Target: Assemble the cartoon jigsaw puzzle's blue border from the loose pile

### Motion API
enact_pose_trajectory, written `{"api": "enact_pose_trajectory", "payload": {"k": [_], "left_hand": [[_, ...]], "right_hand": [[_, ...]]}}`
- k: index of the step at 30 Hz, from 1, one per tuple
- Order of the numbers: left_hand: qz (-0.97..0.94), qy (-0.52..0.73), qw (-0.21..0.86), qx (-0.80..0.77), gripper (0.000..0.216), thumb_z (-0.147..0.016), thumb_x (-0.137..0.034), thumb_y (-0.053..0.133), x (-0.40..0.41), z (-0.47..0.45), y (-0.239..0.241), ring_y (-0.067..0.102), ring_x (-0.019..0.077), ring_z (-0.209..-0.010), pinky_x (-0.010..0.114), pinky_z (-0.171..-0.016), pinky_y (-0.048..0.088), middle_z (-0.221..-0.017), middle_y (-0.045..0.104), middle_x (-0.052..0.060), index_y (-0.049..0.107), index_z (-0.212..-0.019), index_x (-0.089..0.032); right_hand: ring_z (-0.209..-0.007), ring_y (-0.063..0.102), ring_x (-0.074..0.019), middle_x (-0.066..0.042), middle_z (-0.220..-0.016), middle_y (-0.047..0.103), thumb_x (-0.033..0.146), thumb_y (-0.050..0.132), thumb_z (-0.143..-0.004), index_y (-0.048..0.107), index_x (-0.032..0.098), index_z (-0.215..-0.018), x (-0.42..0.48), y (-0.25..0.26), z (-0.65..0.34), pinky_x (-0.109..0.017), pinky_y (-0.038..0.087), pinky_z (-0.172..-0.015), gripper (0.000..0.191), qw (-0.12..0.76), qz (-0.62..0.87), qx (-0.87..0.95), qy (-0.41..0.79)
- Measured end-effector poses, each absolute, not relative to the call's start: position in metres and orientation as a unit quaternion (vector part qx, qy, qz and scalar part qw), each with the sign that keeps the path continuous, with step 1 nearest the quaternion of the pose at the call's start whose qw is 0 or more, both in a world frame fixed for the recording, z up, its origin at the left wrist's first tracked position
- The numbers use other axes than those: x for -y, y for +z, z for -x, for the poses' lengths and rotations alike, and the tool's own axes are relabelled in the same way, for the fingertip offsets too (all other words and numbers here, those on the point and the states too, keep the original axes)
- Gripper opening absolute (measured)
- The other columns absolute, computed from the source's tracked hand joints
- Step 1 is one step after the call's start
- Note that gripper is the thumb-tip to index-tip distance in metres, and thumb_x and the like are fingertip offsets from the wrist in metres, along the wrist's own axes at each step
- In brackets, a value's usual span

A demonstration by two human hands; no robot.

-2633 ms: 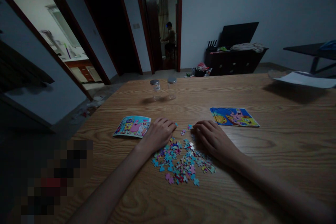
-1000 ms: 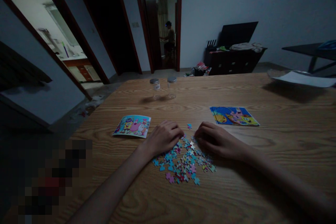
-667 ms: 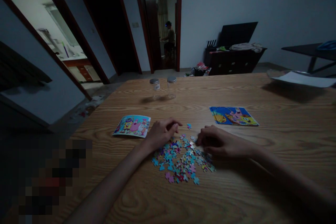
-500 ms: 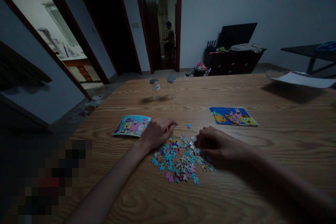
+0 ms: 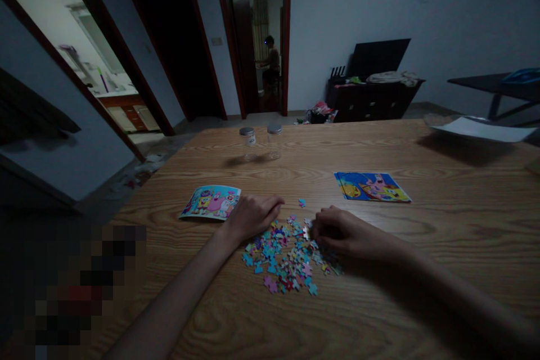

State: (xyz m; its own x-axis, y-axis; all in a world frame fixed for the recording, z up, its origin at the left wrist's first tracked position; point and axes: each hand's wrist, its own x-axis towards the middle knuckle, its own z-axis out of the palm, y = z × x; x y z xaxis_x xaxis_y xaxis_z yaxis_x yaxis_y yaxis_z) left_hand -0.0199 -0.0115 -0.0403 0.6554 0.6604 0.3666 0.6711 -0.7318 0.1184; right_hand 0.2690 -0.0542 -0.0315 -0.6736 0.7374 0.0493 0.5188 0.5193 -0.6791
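A loose pile of small jigsaw puzzle pieces point(image 5: 291, 261), mostly blue, pink and white, lies on the wooden table point(image 5: 236, 315). My left hand point(image 5: 252, 215) rests at the pile's upper left edge, fingers stretched to the right, nothing visible in them. It overlaps the right end of a curved cartoon picture sheet point(image 5: 211, 202). At the right edge of the pile, my right hand point(image 5: 340, 230) has its fingers curled down to the pieces; its fingertips are hidden, so what it pinches cannot be made out. One single piece point(image 5: 302, 202) lies apart, between and beyond both hands.
Two clear jars with grey lids, a left jar point(image 5: 248, 143) and a right jar point(image 5: 274, 142), stand farther back. Flat cartoon cards point(image 5: 373, 187) lie beyond my right hand. A pale sheet point(image 5: 485, 128) sits at the far right. Through a doorway, a person point(image 5: 272, 59) sits.
My left hand's fingers have straightened a little. My right hand stays curled at the pile's edge, its fingers shifted slightly. The view has moved slightly; the cards and jars have stayed put.
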Motion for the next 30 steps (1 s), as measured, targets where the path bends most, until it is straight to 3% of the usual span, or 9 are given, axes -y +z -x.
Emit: {"api": "enact_pose_trajectory", "payload": {"k": [6, 10, 13, 20, 28, 30], "left_hand": [[0.904, -0.203, -0.011, 0.377, 0.018, -0.103, -0.023, 0.056, 0.019, 0.01, -0.035, 0.077, 0.0196, -0.085, 0.029, -0.073, 0.055, -0.104, 0.081, 0.002, 0.07, -0.114, -0.023], [0.909, -0.196, -0.018, 0.366, 0.016, -0.104, -0.026, 0.056, 0.029, 0.0, -0.029, 0.076, 0.02, -0.086, 0.029, -0.076, 0.053, -0.094, 0.079, 0.002, 0.071, -0.108, -0.023], [0.916, -0.178, -0.009, 0.36, 0.018, -0.105, -0.026, 0.053, 0.029, 0.001, -0.027, 0.075, 0.0203, -0.088, 0.029, -0.077, 0.053, -0.097, 0.079, 0.004, 0.069, -0.108, -0.021], [0.905, -0.165, -0.009, 0.391, 0.019, -0.105, -0.023, 0.052, 0.013, 0.017, -0.033, 0.076, 0.0218, -0.094, 0.03, -0.079, 0.055, -0.106, 0.079, 0.005, 0.069, -0.111, -0.02], [0.907, -0.173, -0.003, 0.385, 0.017, -0.103, -0.023, 0.054, 0.014, 0.016, -0.036, 0.077, 0.0227, -0.091, 0.031, -0.077, 0.054, -0.104, 0.079, 0.005, 0.07, -0.11, -0.02], [0.907, -0.178, 0.002, 0.382, 0.018, -0.103, -0.022, 0.054, 0.016, 0.014, -0.035, 0.077, 0.023, -0.091, 0.032, -0.077, 0.054, -0.104, 0.08, 0.005, 0.07, -0.109, -0.019]], "right_hand": [[-0.085, 0.063, -0.0193, -0.006, -0.092, 0.073, 0.025, 0.063, -0.093, 0.07, 0.018, -0.094, 0.054, -0.028, -0.269, -0.031, 0.048, -0.078, 0.01, 0.171, 0.375, 0.84, 0.351], [-0.096, 0.068, -0.0208, -0.009, -0.107, 0.075, 0.036, 0.062, -0.097, 0.072, 0.016, -0.106, 0.046, -0.014, -0.284, -0.032, 0.052, -0.084, 0.024, 0.139, 0.346, 0.789, 0.488], [-0.093, 0.068, -0.0193, -0.009, -0.108, 0.076, 0.037, 0.064, -0.097, 0.072, 0.015, -0.106, 0.041, -0.003, -0.296, -0.032, 0.052, -0.083, 0.025, 0.105, 0.333, 0.772, 0.531], [-0.082, 0.063, -0.015, -0.005, -0.099, 0.073, 0.028, 0.076, -0.088, 0.076, 0.017, -0.102, 0.046, 0.002, -0.299, -0.026, 0.049, -0.071, 0.018, 0.022, 0.275, 0.822, 0.498], [-0.094, 0.064, -0.0196, -0.002, -0.096, 0.073, 0.009, 0.079, -0.079, 0.077, 0.021, -0.099, 0.058, 0.007, -0.29, -0.036, 0.045, -0.095, 0.023, -0.01, 0.298, 0.877, 0.377], [-0.092, 0.064, -0.0186, -0.001, -0.096, 0.073, 0.007, 0.078, -0.078, 0.076, 0.021, -0.098, 0.059, 0.005, -0.289, -0.035, 0.046, -0.094, 0.024, -0.007, 0.301, 0.874, 0.381]]}}
